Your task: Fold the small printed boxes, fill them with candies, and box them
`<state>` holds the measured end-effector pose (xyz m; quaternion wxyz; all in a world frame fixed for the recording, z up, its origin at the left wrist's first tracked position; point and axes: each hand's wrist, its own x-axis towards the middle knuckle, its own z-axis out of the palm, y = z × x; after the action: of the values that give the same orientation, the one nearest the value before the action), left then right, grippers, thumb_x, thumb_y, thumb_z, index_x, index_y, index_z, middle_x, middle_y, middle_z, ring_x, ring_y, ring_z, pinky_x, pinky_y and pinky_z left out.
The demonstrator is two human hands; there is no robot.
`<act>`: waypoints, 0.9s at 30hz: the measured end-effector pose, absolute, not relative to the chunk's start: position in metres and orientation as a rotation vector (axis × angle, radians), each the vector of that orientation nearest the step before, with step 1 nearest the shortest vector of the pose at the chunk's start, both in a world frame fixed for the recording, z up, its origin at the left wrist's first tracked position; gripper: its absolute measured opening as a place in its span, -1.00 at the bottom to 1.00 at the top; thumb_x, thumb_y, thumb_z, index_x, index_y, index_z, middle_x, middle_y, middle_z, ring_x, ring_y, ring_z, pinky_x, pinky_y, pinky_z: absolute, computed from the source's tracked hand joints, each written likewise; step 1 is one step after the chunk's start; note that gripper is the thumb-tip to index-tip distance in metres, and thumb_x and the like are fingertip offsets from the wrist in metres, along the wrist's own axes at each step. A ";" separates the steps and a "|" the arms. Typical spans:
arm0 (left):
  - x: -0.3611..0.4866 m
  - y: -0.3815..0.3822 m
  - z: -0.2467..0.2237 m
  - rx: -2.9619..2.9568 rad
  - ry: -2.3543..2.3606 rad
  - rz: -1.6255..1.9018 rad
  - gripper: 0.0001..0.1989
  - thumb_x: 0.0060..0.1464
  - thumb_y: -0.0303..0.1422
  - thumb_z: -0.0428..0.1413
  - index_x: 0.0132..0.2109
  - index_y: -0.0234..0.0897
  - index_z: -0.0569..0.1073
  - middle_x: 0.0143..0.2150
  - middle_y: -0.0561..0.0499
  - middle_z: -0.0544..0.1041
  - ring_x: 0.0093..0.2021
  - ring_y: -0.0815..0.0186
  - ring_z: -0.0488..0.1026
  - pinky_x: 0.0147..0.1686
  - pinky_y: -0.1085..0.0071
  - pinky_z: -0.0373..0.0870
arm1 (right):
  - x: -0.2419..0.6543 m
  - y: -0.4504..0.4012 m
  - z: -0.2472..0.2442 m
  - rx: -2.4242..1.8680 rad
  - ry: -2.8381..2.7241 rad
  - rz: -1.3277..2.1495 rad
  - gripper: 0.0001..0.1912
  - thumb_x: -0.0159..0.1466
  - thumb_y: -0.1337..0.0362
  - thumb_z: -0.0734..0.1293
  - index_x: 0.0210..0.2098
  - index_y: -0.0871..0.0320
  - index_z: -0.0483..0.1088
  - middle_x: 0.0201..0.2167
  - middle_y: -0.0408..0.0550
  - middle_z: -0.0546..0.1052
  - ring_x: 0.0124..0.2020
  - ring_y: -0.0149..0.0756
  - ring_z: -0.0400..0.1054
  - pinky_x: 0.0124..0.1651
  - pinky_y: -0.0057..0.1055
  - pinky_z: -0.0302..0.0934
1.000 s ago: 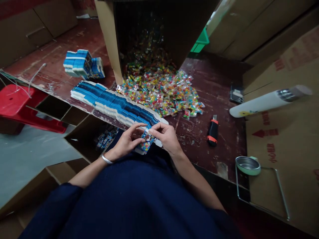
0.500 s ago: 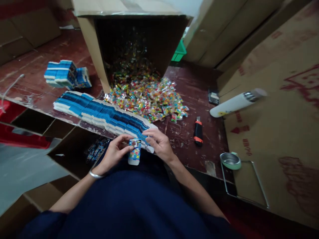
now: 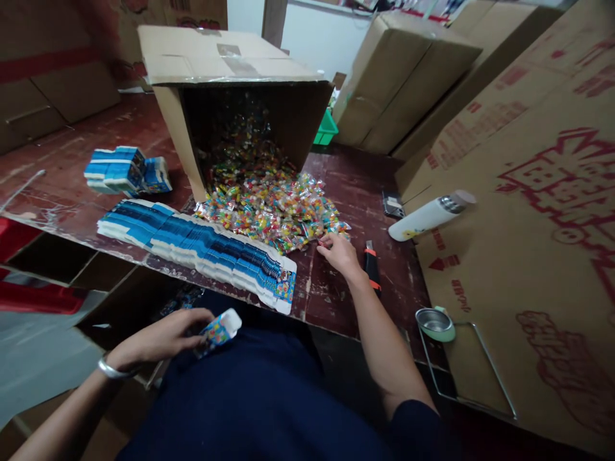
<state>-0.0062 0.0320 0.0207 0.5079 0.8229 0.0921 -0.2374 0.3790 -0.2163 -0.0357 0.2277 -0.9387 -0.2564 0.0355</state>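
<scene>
The left hand (image 3: pixel 166 338) is clamped on a small printed carton (image 3: pixel 220 329), leaving its open mouth clear; the right hand (image 3: pixel 340 257), by the candy packets (image 3: pixel 269 214), has an unclear grip.

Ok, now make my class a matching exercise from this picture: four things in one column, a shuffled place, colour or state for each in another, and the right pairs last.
1. Bottle
2. Left hand
3. Cutter
4. Right hand

A. holding a small open box
B. black and orange
C. at the edge of the candy heap
D. mostly white

Pairs: 1-D, 2-A, 3-B, 4-C
</scene>
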 end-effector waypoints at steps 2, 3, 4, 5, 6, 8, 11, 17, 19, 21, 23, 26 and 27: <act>0.003 0.024 0.022 1.905 0.298 -0.415 -0.64 0.23 -0.18 0.14 0.10 -0.21 0.49 -0.01 -0.05 0.61 -0.03 0.14 0.54 0.02 0.25 0.45 | 0.374 -0.220 -0.032 -2.547 -0.703 0.091 -0.88 0.22 0.25 0.38 -0.24 0.09 0.52 -0.27 -0.03 0.63 -0.25 -0.18 0.50 -0.13 -0.30 0.31; 0.009 0.018 0.021 1.844 0.319 -0.318 -0.59 0.23 -0.17 0.16 0.16 -0.20 0.45 0.03 -0.07 0.61 0.01 0.13 0.54 0.07 0.22 0.45 | 0.369 -0.222 -0.029 -2.507 -0.681 0.069 -0.87 0.24 0.24 0.36 -0.24 0.10 0.52 -0.30 -0.04 0.63 -0.28 -0.20 0.50 -0.14 -0.30 0.31; 0.015 0.012 0.020 1.776 0.327 -0.226 -0.55 0.23 -0.17 0.16 0.21 -0.19 0.42 0.05 -0.08 0.60 0.04 0.12 0.54 0.10 0.19 0.45 | 0.362 -0.224 -0.025 -2.449 -0.651 0.040 -0.85 0.24 0.24 0.35 -0.23 0.12 0.51 -0.33 -0.04 0.63 -0.31 -0.22 0.50 -0.15 -0.30 0.32; 0.023 0.005 0.018 1.710 0.325 -0.148 -0.53 0.24 -0.16 0.16 0.23 -0.20 0.40 0.06 -0.10 0.61 0.04 0.12 0.54 0.10 0.18 0.46 | 0.354 -0.225 -0.019 -2.367 -0.627 0.022 -0.84 0.24 0.23 0.34 -0.23 0.13 0.51 -0.36 -0.04 0.62 -0.34 -0.22 0.49 -0.16 -0.30 0.32; 0.030 -0.002 0.016 1.658 0.318 -0.084 -0.55 0.26 -0.15 0.15 0.22 -0.21 0.41 0.04 -0.11 0.61 0.02 0.13 0.56 0.08 0.18 0.47 | 0.344 -0.226 -0.012 -2.267 -0.623 0.026 -0.84 0.24 0.21 0.34 -0.25 0.14 0.51 -0.38 -0.05 0.61 -0.35 -0.23 0.48 -0.18 -0.30 0.32; 0.045 -0.016 0.009 1.609 0.301 0.014 -0.61 0.28 -0.14 0.14 0.13 -0.25 0.46 -0.01 -0.12 0.63 -0.05 0.15 0.58 0.03 0.20 0.50 | 0.320 -0.223 0.006 -2.056 -0.697 0.106 -0.81 0.26 0.17 0.34 -0.27 0.14 0.53 -0.36 -0.04 0.60 -0.34 -0.24 0.47 -0.21 -0.31 0.33; 0.063 -0.033 -0.002 1.655 0.300 0.119 -0.69 0.25 -0.18 0.18 0.03 -0.28 0.50 -0.07 -0.14 0.64 -0.12 0.17 0.60 -0.05 0.23 0.53 | 0.278 -0.213 0.037 -1.844 -0.852 0.281 -0.78 0.29 0.11 0.38 -0.18 0.09 0.54 -0.26 -0.06 0.59 -0.28 -0.26 0.48 -0.21 -0.33 0.35; 0.068 -0.042 -0.003 1.739 0.254 0.189 -0.73 0.23 -0.27 0.21 0.02 -0.29 0.51 -0.14 -0.12 0.66 -0.19 0.20 0.60 -0.10 0.25 0.55 | 0.231 -0.188 0.058 -1.888 -0.980 0.223 -0.74 0.21 0.07 0.53 -0.35 0.04 0.45 -0.44 -0.18 0.52 -0.50 -0.37 0.34 -0.36 -0.36 0.28; 0.066 -0.044 0.000 1.717 0.251 0.208 -0.74 0.23 -0.29 0.21 0.01 -0.30 0.51 -0.14 -0.11 0.65 -0.17 0.20 0.61 -0.07 0.24 0.55 | 0.228 -0.181 0.054 -1.913 -1.098 0.164 -0.76 0.24 0.07 0.51 -0.41 0.03 0.46 -0.46 -0.17 0.51 -0.49 -0.35 0.32 -0.31 -0.34 0.29; 0.065 -0.045 0.001 1.671 0.260 0.229 -0.75 0.23 -0.29 0.21 0.00 -0.29 0.51 -0.15 -0.10 0.64 -0.16 0.20 0.60 -0.06 0.23 0.55 | 0.227 -0.175 0.049 -1.901 -1.188 0.118 -0.76 0.28 0.09 0.49 -0.45 0.02 0.48 -0.42 -0.12 0.52 -0.39 -0.28 0.39 -0.20 -0.28 0.33; 0.066 -0.048 -0.001 1.595 0.278 0.257 -0.73 0.22 -0.28 0.22 0.02 -0.28 0.49 -0.15 -0.08 0.63 -0.16 0.22 0.60 -0.08 0.26 0.57 | 0.226 -0.171 0.044 -1.864 -1.252 0.093 -0.76 0.29 0.08 0.47 -0.46 0.00 0.52 -0.29 -0.05 0.56 -0.19 -0.16 0.45 -0.06 -0.19 0.36; 0.067 -0.050 -0.005 1.476 0.336 0.343 -0.59 0.18 -0.27 0.27 0.12 -0.24 0.42 -0.14 -0.04 0.57 -0.18 0.27 0.58 -0.14 0.33 0.59 | 0.222 -0.172 0.036 -1.746 -1.280 0.190 -0.81 0.33 0.02 0.42 -0.24 -0.04 0.60 0.00 0.02 0.56 0.09 -0.03 0.42 0.14 -0.06 0.35; 0.068 -0.050 -0.005 1.449 0.358 0.381 -0.53 0.17 -0.27 0.29 0.17 -0.22 0.38 -0.14 -0.03 0.54 -0.19 0.30 0.57 -0.16 0.37 0.59 | 0.220 -0.174 0.032 -1.711 -1.244 0.236 -0.77 0.34 0.01 0.40 -0.10 -0.05 0.59 0.07 0.03 0.53 0.12 -0.03 0.41 0.16 -0.05 0.36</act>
<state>0.0677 -0.0505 -0.0052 0.7178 0.6549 0.1619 0.1720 0.2204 -0.1739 0.0318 0.4853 -0.7029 -0.5109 0.0969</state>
